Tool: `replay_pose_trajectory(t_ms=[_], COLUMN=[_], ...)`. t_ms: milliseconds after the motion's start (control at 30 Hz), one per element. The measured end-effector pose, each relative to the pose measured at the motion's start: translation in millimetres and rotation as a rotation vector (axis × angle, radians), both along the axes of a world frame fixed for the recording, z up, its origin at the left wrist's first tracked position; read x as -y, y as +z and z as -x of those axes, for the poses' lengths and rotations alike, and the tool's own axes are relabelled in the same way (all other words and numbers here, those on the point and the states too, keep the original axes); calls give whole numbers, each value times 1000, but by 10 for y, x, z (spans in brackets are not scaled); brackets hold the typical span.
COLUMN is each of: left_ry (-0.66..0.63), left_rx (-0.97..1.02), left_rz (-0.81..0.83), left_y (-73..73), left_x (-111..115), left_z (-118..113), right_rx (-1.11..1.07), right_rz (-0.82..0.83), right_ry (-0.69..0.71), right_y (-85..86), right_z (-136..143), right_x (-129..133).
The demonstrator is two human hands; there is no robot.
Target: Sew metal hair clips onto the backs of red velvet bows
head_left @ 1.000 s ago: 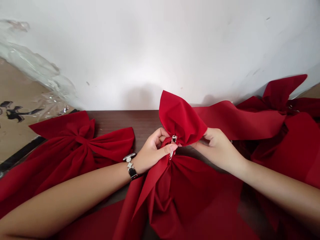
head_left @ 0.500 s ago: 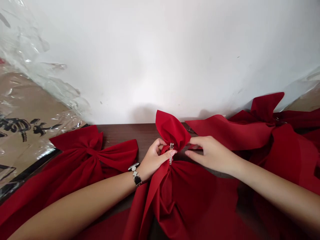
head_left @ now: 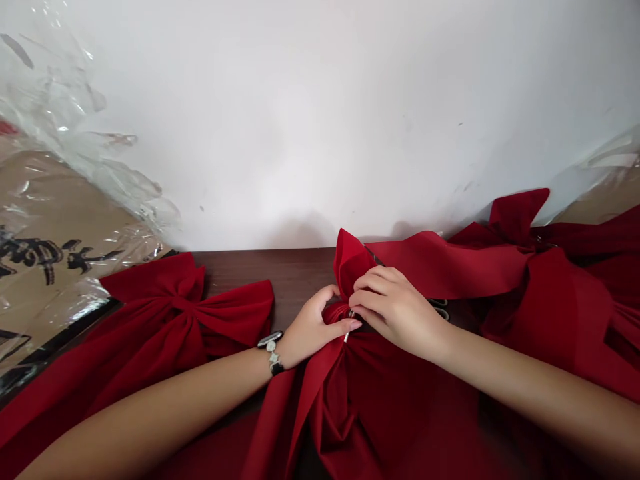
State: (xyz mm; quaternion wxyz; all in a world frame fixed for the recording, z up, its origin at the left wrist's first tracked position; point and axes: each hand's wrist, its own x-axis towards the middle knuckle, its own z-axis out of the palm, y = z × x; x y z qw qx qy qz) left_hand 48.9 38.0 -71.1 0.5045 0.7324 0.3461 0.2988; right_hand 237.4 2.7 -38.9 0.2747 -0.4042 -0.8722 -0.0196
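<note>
A red fabric bow [head_left: 390, 393] lies in front of me, its gathered middle between my hands and one loop standing up. My left hand [head_left: 320, 327] grips the gathered middle from the left, thumb across it. A small metal clip [head_left: 347, 333] sits at that middle, partly hidden by fingers. My right hand [head_left: 393, 307] is closed at the clip's upper end, its fingertips pressed against clip and cloth. Whether it pinches the clip or the fabric is hard to tell.
Another red bow [head_left: 183, 303] lies at the left on the dark table [head_left: 240, 267]. More red fabric [head_left: 460, 267] is heaped at the right. A plastic-wrapped cardboard box [head_left: 65, 220] stands at the left, and a white wall [head_left: 300, 120] rises behind.
My right hand has moved left onto the clip and its fingers have closed. The bow's upper loop has shifted right and turned narrower.
</note>
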Motion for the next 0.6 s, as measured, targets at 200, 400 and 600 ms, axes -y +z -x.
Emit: replay_pose_trajectory(t_ms=[200,400,600], left_ry=[-54,-157,-168], left_rx=[-18,84,322], left_rz=[-24,103,420], left_y=[13,11,26], left_x=[14,-7,-18], left_z=[-1,11,44], right_rx=[116,-495,-1112], right_rz=[10,453,787], right_ry=[95,116,183], right_y=[22,90,516], right_z=[-7,-65,-294], right_x=[0,-49,0])
